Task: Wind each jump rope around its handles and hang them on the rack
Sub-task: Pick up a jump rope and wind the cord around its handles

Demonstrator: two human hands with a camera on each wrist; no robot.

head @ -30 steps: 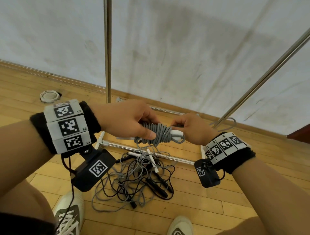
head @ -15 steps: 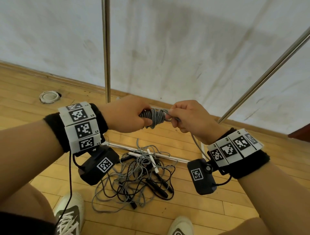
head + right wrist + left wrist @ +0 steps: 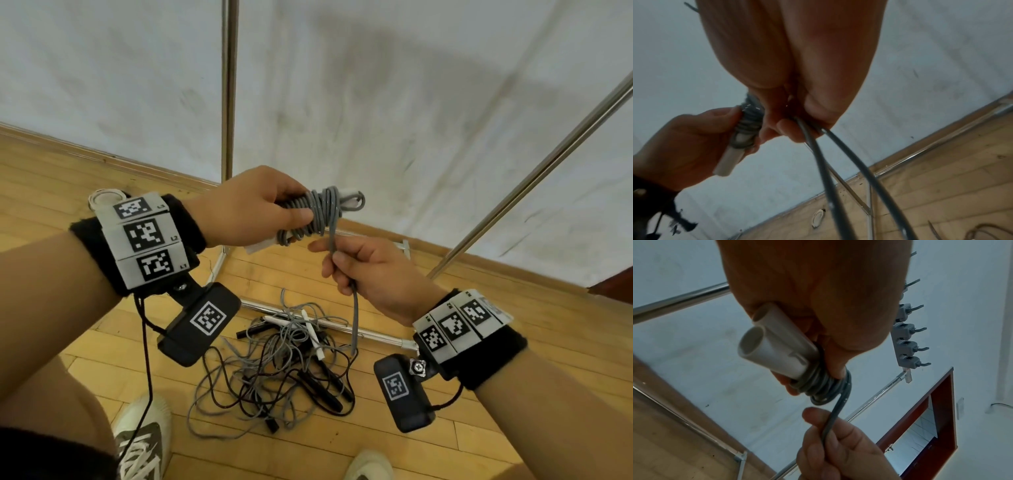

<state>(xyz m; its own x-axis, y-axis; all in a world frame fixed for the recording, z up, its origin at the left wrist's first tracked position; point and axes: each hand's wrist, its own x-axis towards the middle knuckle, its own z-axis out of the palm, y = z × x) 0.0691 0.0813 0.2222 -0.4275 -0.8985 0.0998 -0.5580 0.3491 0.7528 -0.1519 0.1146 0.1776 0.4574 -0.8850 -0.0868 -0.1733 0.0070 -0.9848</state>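
Note:
My left hand [image 3: 260, 209] grips a grey jump rope [image 3: 320, 212] wound in several turns around its two white handles [image 3: 774, 344], held at chest height in front of the rack. Just below, my right hand [image 3: 363, 270] pinches the doubled loose end of the grey cord [image 3: 354, 318], which hangs down out of the fist; in the right wrist view two strands [image 3: 840, 170] leave the fingers. In the left wrist view the cord [image 3: 835, 412] runs from the coil down into my right hand [image 3: 838, 443].
A tangle of grey and black jump ropes [image 3: 281, 370] with white and black handles lies on the wood floor by the rack's base bar [image 3: 308, 310]. Two chrome rack poles [image 3: 228, 89] [image 3: 534, 178] rise before the white wall. Grey hooks [image 3: 907, 334] show high up. My shoes [image 3: 144, 442] are near.
Both hands rose with the bundle. My right hand left the coil's end, dropped below it, and now pulls the loose cord downward.

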